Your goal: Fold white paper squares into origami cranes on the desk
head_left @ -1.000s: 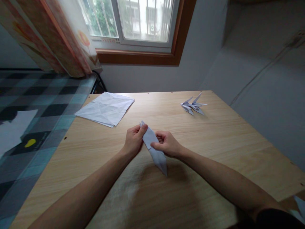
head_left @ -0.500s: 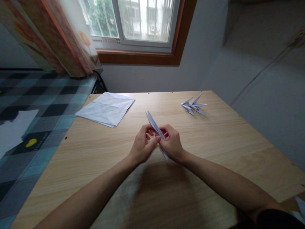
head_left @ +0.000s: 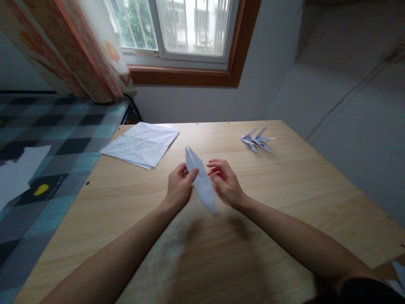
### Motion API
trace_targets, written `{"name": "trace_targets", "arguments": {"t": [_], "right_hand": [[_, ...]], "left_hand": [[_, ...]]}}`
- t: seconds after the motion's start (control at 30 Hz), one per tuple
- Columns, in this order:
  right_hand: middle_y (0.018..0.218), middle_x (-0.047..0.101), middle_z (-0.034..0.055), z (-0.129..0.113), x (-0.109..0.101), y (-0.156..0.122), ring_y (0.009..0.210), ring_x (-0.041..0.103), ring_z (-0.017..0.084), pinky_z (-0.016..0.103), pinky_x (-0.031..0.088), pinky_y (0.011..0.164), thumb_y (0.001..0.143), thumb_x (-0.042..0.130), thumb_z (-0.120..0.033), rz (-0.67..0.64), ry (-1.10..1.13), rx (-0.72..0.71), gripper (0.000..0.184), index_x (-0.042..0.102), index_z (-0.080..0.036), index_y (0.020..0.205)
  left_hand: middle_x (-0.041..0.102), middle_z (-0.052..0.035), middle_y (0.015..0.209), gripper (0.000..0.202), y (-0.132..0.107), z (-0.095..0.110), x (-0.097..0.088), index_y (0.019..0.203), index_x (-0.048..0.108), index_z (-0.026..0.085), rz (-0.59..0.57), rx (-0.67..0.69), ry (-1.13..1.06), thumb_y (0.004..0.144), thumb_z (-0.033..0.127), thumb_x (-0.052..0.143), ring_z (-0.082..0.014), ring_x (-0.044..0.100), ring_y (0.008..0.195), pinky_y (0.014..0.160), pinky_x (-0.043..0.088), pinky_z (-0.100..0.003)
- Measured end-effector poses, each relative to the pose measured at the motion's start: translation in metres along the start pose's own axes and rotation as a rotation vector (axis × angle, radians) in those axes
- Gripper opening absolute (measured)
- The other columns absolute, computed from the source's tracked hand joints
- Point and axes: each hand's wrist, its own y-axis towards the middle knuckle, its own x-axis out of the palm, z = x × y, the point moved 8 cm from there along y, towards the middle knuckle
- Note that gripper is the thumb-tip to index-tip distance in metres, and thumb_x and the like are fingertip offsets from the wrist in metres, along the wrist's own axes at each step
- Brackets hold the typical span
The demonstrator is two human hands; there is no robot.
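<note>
Above the middle of the wooden table, my left hand point(head_left: 179, 182) pinches the left edge of a folded white paper point(head_left: 203, 188), thumb on its front face. The paper is a long, narrow diamond with a slit running down from its upper tip. Just right of it is my right hand point(head_left: 227, 181), its fingers apart and slightly curled, holding nothing. Whether a fingertip still brushes the paper's edge I cannot tell.
Creased white paper squares point(head_left: 142, 143) lie at the table's back left. Folded paper cranes point(head_left: 257, 139) stand at the back right. Left of the wooden table point(head_left: 284, 202) is a checked cloth point(head_left: 79, 126) with white paper pieces point(head_left: 23, 171) on it.
My right hand has let go of the folded paper and opened beside it. The left hand has shifted a little left, and the paper has turned its flat face towards me.
</note>
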Motion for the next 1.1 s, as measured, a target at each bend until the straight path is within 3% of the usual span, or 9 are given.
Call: {"name": "trace_targets", "arguments": {"t": [0.13, 0.27, 0.47, 0.57, 0.67, 0.8, 0.9, 1.1], "right_hand": [[0.111, 0.061, 0.0014, 0.015, 0.010, 0.002, 0.074, 0.059, 0.010, 0.027, 0.052, 0.071, 0.087, 0.060, -0.022, -0.111, 0.223, 0.115, 0.033, 0.055, -0.031, 0.119], [0.090, 0.063, -0.0012, 0.015, 0.020, -0.002, 0.065, 0.056, 0.010, 0.022, 0.047, 0.058, 0.086, 0.064, -0.022, -0.242, 0.180, 0.145, 0.033, 0.058, -0.029, 0.118], [0.094, 0.068, 0.0031, 0.008, 0.007, 0.001, 0.087, 0.065, 0.017, 0.030, 0.053, 0.075, 0.081, 0.070, -0.020, -0.132, 0.041, 0.047, 0.010, 0.073, -0.024, 0.090], [0.091, 0.070, 0.0030, 0.006, 0.002, 0.004, 0.087, 0.066, 0.017, 0.032, 0.054, 0.080, 0.079, 0.073, -0.018, -0.076, 0.062, 0.007, 0.012, 0.077, -0.025, 0.087], [0.089, 0.072, 0.0029, 0.013, -0.003, 0.005, 0.083, 0.067, 0.017, 0.031, 0.055, 0.077, 0.075, 0.077, -0.021, 0.000, 0.126, 0.056, 0.009, 0.078, -0.025, 0.084], [0.086, 0.073, 0.0025, 0.026, -0.006, 0.005, 0.081, 0.068, 0.017, 0.032, 0.056, 0.077, 0.070, 0.081, -0.026, 0.045, 0.190, 0.141, 0.013, 0.078, -0.025, 0.083], [0.088, 0.073, 0.0024, 0.031, -0.007, 0.005, 0.082, 0.069, 0.017, 0.032, 0.057, 0.077, 0.067, 0.084, -0.028, 0.040, 0.236, 0.174, 0.018, 0.077, -0.024, 0.083], [0.086, 0.072, 0.0032, 0.019, -0.008, 0.008, 0.080, 0.067, 0.017, 0.030, 0.054, 0.074, 0.067, 0.084, -0.032, 0.018, 0.177, 0.122, 0.016, 0.076, -0.022, 0.076]], "left_hand": [[0.075, -0.0041, 0.082, 0.051, 0.000, 0.003, -0.002, 0.104, 0.054, 0.017, 0.040, -0.012, -0.025, 0.066, 0.035, 0.083, -0.0193, 0.071, 0.070, 0.065, 0.055, -0.030], [0.074, -0.0021, 0.081, 0.064, -0.002, 0.007, 0.001, 0.118, 0.045, 0.020, 0.017, -0.024, -0.034, 0.066, 0.031, 0.081, -0.0188, 0.071, 0.066, 0.061, 0.055, -0.029], [0.067, 0.0056, 0.068, 0.056, -0.004, 0.010, 0.006, 0.110, 0.043, 0.023, -0.035, -0.013, 0.021, 0.066, 0.028, 0.078, -0.0125, 0.061, 0.054, 0.054, 0.048, -0.023], [0.065, 0.0043, 0.071, 0.032, -0.004, 0.012, 0.003, 0.094, 0.054, 0.022, -0.034, 0.021, 0.071, 0.068, 0.026, 0.073, -0.0110, 0.058, 0.057, 0.054, 0.044, -0.021], [0.062, 0.0013, 0.068, 0.010, -0.003, 0.010, 0.002, 0.075, 0.064, 0.018, -0.069, 0.016, 0.089, 0.066, 0.021, 0.064, -0.0120, 0.056, 0.062, 0.055, 0.041, -0.022], [0.063, 0.0005, 0.066, 0.026, -0.006, 0.004, 0.010, 0.079, 0.070, 0.017, -0.175, -0.057, 0.023, 0.056, 0.014, 0.058, -0.0117, 0.054, 0.058, 0.052, 0.038, -0.022], [0.065, 0.0010, 0.068, 0.029, -0.008, 0.007, 0.013, 0.082, 0.069, 0.017, -0.185, -0.055, 0.032, 0.054, 0.011, 0.066, -0.0106, 0.055, 0.058, 0.052, 0.039, -0.021], [0.068, -0.0012, 0.072, 0.028, -0.006, 0.013, 0.015, 0.078, 0.067, 0.015, -0.177, -0.005, 0.098, 0.057, 0.025, 0.083, -0.0133, 0.061, 0.066, 0.062, 0.048, -0.025]]}}
